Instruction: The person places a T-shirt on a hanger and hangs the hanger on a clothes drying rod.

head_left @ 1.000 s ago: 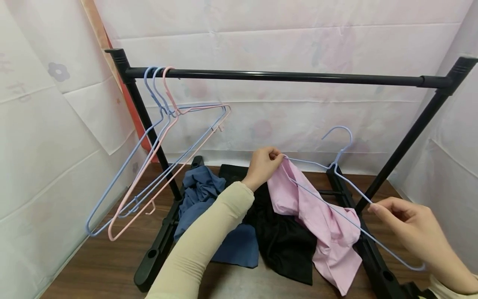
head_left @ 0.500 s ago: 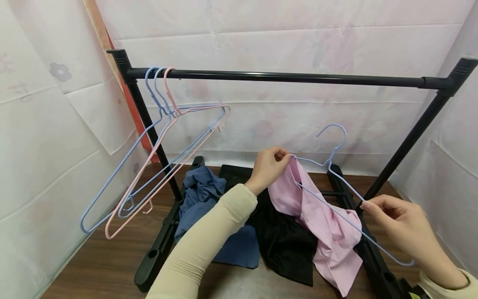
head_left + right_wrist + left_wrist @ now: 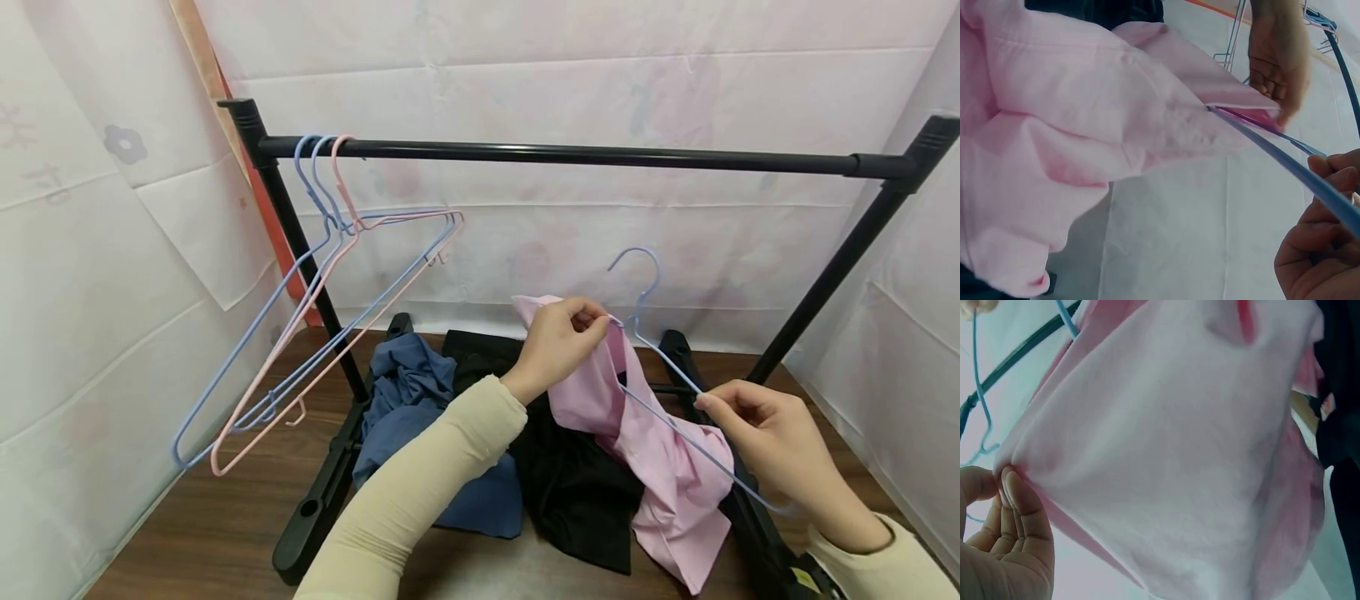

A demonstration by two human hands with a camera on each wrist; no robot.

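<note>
A brown wood-grain surface (image 3: 187, 533) spreads beneath both hands. Lying on it are crumpled blue cloth (image 3: 405, 400), left of the left hand's (image 3: 558, 342) grip; black cloth (image 3: 577, 492) below that grip; and the trailing end of pink cloth (image 3: 675, 492), between the grips and lower. A black rack's feet (image 3: 311, 517) stand either side.

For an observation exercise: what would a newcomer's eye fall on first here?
The pink cloth, right of centre, stands out first: the left hand pinches it while the right hand holds a blue hanger partly inside it. Higher up, three hangers hang at left on the black rail.
</note>
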